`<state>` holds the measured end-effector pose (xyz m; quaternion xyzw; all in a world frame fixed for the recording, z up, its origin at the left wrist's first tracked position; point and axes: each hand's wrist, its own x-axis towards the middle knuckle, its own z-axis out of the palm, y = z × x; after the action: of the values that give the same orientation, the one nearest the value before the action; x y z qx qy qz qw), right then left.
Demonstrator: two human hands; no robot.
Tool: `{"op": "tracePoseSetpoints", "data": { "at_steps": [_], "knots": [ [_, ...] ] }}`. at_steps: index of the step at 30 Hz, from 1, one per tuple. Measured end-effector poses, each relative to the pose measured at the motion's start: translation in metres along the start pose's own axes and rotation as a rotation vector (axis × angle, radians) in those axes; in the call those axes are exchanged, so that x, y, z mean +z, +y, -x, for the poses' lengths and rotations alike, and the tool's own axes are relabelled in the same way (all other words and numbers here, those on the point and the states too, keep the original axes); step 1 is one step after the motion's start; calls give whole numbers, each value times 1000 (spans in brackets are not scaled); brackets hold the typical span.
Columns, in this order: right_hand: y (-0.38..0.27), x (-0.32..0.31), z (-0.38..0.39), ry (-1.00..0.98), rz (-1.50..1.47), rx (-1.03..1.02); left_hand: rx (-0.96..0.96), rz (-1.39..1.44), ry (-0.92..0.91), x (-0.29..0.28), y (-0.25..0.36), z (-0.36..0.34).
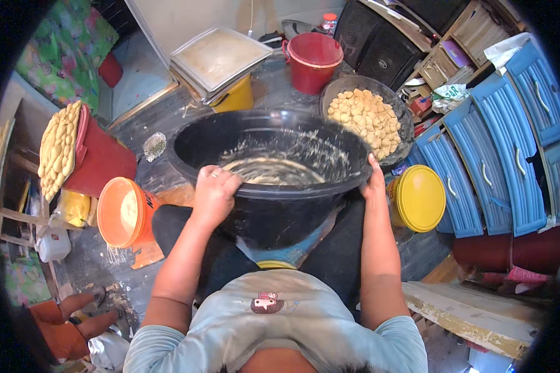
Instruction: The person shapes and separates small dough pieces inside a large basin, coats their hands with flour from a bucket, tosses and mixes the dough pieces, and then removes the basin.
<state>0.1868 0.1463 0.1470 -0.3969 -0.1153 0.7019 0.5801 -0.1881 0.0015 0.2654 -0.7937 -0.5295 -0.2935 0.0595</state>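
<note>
A large black tub (274, 214) stands tilted between my knees, its mouth facing up and slightly toward me. Pale, floury residue is smeared around its inner wall and bottom. My left hand (215, 194) is closed over the near left part of the rim, knuckles up. At the right end of the rim, my right hand (373, 181) grips the edge, the thumb on top and the fingers mostly hidden against the outer side. Just behind the tub on the right sits a wide dark basin (406, 115) heaped with pale round dough pieces (364, 118).
An orange bucket (144, 217) with pale contents is left of my knee; a yellow lidded bucket (420, 198) stands right. Dough pieces cover a tray (59, 146) beside a red tub (106, 158). Beyond are stacked trays (221, 59), a red bucket (316, 68) and blue drawers (488, 149).
</note>
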Motion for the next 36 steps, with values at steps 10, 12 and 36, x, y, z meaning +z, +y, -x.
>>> {"op": "tracePoseSetpoints", "data": {
  "at_steps": [10, 12, 36],
  "knots": [
    [-26, 66, 59, -113, 116, -93, -11, 16, 153, -81, -3, 11],
    [-40, 102, 84, -195, 131, -191, -27, -34, 225, -112, 2, 9],
    [139, 329, 296, -960, 198, 110, -500, -896, 854, -370, 111, 371]
  ]
}}
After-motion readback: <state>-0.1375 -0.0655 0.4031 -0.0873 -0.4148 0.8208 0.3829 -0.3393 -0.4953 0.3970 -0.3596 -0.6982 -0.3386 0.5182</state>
